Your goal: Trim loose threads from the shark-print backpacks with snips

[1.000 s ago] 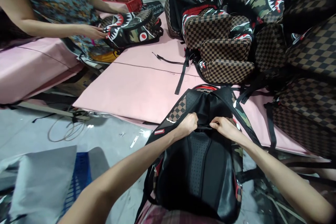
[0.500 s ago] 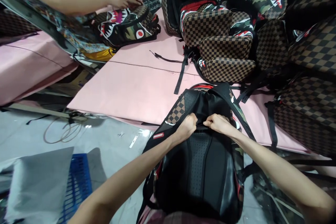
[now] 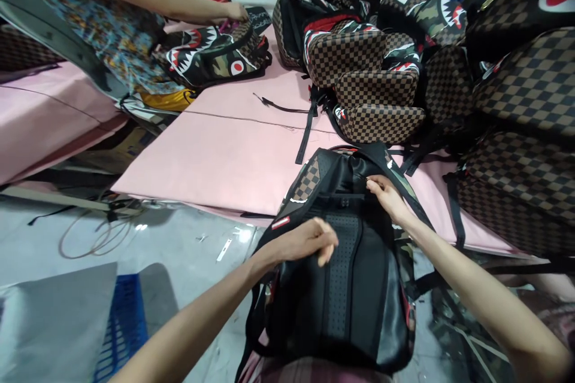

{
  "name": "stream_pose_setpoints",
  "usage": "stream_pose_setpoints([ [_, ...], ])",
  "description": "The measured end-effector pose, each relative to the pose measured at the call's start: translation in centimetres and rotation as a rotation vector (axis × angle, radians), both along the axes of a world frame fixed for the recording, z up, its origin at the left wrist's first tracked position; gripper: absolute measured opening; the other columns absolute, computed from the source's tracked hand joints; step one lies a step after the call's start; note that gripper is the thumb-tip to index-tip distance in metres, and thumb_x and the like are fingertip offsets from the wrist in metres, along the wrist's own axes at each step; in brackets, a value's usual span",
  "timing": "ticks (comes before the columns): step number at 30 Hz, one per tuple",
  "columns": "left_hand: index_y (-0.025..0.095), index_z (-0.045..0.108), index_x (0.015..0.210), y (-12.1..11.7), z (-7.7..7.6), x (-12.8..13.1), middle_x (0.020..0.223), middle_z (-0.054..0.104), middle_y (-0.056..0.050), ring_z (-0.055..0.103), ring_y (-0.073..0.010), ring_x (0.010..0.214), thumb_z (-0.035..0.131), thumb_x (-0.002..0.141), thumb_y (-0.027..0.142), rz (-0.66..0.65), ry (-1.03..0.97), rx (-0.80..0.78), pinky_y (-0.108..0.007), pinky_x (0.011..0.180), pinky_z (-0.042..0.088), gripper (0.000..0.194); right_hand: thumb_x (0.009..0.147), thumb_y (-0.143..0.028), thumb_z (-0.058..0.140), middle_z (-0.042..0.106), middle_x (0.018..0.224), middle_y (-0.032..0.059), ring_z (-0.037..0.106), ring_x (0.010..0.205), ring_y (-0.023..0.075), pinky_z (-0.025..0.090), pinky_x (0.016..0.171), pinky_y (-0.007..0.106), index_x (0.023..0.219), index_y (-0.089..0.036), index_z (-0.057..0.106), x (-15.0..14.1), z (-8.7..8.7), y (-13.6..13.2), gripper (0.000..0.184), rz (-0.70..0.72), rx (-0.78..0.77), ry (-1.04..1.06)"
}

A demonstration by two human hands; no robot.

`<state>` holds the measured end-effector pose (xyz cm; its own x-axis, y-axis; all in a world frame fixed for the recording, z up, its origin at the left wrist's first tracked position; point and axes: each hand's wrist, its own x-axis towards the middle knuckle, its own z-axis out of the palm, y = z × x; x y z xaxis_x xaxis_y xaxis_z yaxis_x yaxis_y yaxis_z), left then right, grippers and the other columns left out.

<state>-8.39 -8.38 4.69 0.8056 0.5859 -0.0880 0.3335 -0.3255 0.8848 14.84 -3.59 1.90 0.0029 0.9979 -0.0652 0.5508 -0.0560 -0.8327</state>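
A black backpack [image 3: 354, 287] with a padded back panel and checkered brown sides lies on my lap, its top resting on the pink table [image 3: 224, 155]. My left hand [image 3: 305, 242] hovers over the back panel with fingers loosely curled and nothing in them. My right hand [image 3: 384, 191] pinches something at the top of the backpack, near the handle and the camouflage shoulder strap [image 3: 404, 194]; what it pinches is too small to name.
Several checkered brown backpacks [image 3: 372, 84] are piled at the back right of the table. Another person's hand [image 3: 236, 11] reaches to a shark-mouth camouflage backpack [image 3: 215, 57] at the back left. A blue crate [image 3: 126, 323] and loose cables [image 3: 94, 233] lie on the floor.
My left hand let go of the backpack's top and drew back over the back panel. My right hand moved a little up along the top. The other person's hand shifted right.
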Motion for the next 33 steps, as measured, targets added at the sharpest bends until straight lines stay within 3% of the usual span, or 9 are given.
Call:
stream_pose_setpoints([
  [2,0.017,0.061,0.060,0.0,0.1,0.3,0.077,0.066,-0.004,0.059,-0.0141,0.088,0.033,0.091,0.024,-0.071,0.059,0.079,-0.025,0.088,0.041,0.042,0.080,-0.036,0.043,0.063,0.087,0.0059,0.057,0.081,0.0173,0.043,0.076,0.029,0.093,-0.014,0.059,0.3,0.1,0.1,0.030,0.044,0.003,-0.072],
  [5,0.016,0.062,0.090,1.2,-1.0,1.7,0.097,0.063,-0.007,0.056,-0.0167,0.096,0.041,0.087,0.016,0.235,0.201,0.450,-0.032,0.088,0.043,0.021,0.081,-0.033,0.041,0.063,0.077,0.0050,0.056,0.073,0.0166,0.042,0.070,0.027,0.084,-0.013,0.061,0.3,0.5,-0.6,0.028,0.118,-0.016,-0.162],
  [7,0.013,0.058,0.098,1.4,-2.2,2.1,0.098,0.061,-0.009,0.055,-0.0194,0.096,0.040,0.085,0.010,0.363,0.305,0.633,-0.036,0.084,0.046,0.023,0.081,-0.032,0.042,0.064,0.077,0.0043,0.057,0.071,0.0161,0.042,0.067,0.026,0.084,-0.014,0.061,0.3,0.8,-1.7,0.027,0.143,-0.047,-0.190],
  [13,0.010,0.056,0.106,-3.5,-5.9,1.0,0.100,0.059,-0.014,0.053,-0.0230,0.100,0.037,0.082,0.004,0.193,0.231,0.923,-0.042,0.087,0.047,0.031,0.080,-0.035,0.048,0.068,0.077,0.0002,0.061,0.074,0.0167,0.038,0.063,0.024,0.087,-0.022,0.067,0.6,1.5,-5.3,0.024,0.252,-0.236,-0.469],
  [16,0.008,0.056,0.105,-4.8,-6.7,0.9,0.096,0.061,-0.014,0.056,-0.0231,0.097,0.036,0.083,0.004,0.197,0.223,0.964,-0.043,0.087,0.048,0.030,0.081,-0.036,0.048,0.070,0.078,-0.0002,0.063,0.075,0.0176,0.036,0.060,0.024,0.087,-0.025,0.069,0.3,1.4,-5.3,0.024,0.292,-0.286,-0.561],
  [27,0.008,0.058,0.102,-4.1,-7.5,1.0,0.097,0.060,-0.013,0.055,-0.0236,0.099,0.040,0.081,0.004,0.214,0.246,0.915,-0.042,0.093,0.046,0.029,0.082,-0.038,0.050,0.071,0.085,0.0000,0.064,0.085,0.0202,0.040,0.067,0.025,0.085,-0.029,0.071,-0.8,0.4,-4.2,0.023,0.398,-0.272,-0.574],
  [30,0.008,0.057,0.107,-3.3,-7.5,0.7,0.102,0.060,-0.014,0.052,-0.0242,0.106,0.038,0.080,0.003,0.259,0.206,0.862,-0.044,0.098,0.041,0.033,0.082,-0.034,0.047,0.069,0.083,0.0015,0.062,0.082,0.0200,0.040,0.068,0.026,0.084,-0.024,0.069,-1.2,0.4,-3.8,0.024,0.289,-0.208,-0.500],
  [33,0.007,0.048,0.121,-1.3,-7.3,0.3,0.123,0.051,-0.017,0.039,-0.0261,0.124,0.034,0.083,0.005,0.324,0.188,0.818,-0.048,0.104,0.034,0.040,0.084,-0.029,0.043,0.066,0.091,0.0035,0.059,0.084,0.0175,0.041,0.075,0.025,0.094,-0.018,0.063,-1.4,1.3,-3.5,0.026,0.091,-0.010,-0.276],
])
